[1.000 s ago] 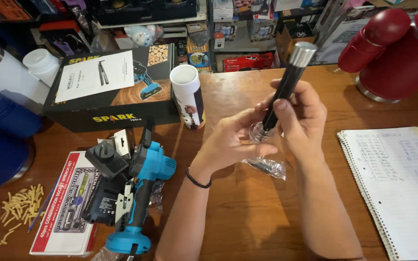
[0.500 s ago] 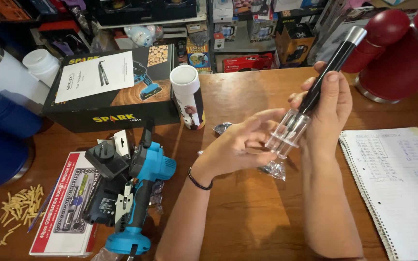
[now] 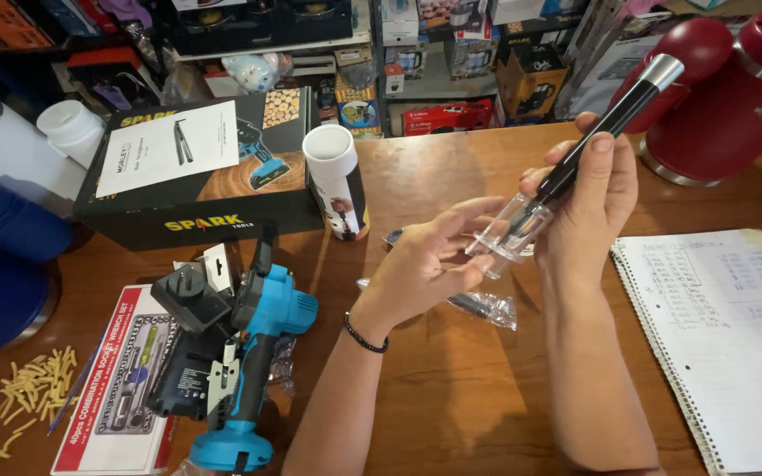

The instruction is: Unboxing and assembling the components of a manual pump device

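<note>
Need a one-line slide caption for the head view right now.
Right hand grips a black rod-shaped tool with a clear end; left hand touches that end above a wooden table.

rod (image 3: 594, 137): black, silver tip
sleeve (image 3: 511, 231): clear
saw (image 3: 253, 353): blue, black
jug (image 3: 734, 97): dark red
table (image 3: 451, 388): brown wood

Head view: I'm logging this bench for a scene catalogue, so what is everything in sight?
black rod tool: one, silver-tipped, clear sleeve at its lower end, raised at right
cylindrical tube: one, white, upright, table centre
box: one, black, back left
power tool: one, blue, front left
spiral notebook: one, white, right
plastic bag: one, clear, below the hands
jug: one, red, back right
small pieces: a scatter, yellow, far left
left hand: open, fingers at the sleeve
right hand: gripping the rod tool
</note>
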